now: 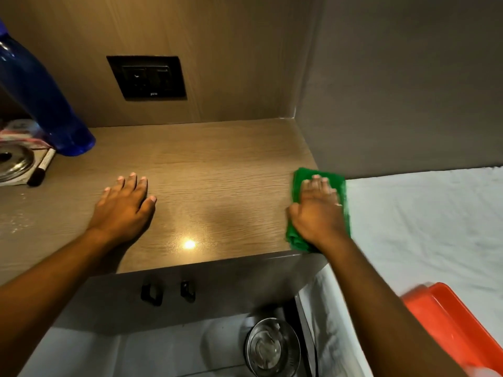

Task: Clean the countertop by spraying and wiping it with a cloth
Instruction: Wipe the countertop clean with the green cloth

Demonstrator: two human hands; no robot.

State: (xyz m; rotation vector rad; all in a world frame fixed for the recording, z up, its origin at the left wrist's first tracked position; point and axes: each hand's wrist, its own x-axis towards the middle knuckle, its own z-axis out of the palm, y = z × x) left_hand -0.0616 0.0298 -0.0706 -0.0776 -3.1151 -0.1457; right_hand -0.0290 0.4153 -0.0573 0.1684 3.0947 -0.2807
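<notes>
Here, right hand (pixel 317 210) fingers laid flat, green cloth (pixel 318 210) pressed onto countertop (pixel 217 170) at right-centre of frame. Left hand (pixel 126 205) spread flat, nothing held. Risk judged: cloth swept off right edge; blue bottle (pixel 40 99), upper left, toppled by wide stroke.

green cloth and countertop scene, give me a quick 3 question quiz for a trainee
1. True or false: the left hand holds a spray bottle.
2. Which hand presses the green cloth on the countertop? A) left B) right C) both
3. Fill in: the blue bottle stands at the countertop's far ____ side.

Key:
1. False; it rests flat on the bare countertop, fingers straight.
2. B; the right hand lies flat on the cloth at the countertop's right edge.
3. Left, near the black marker.
</notes>
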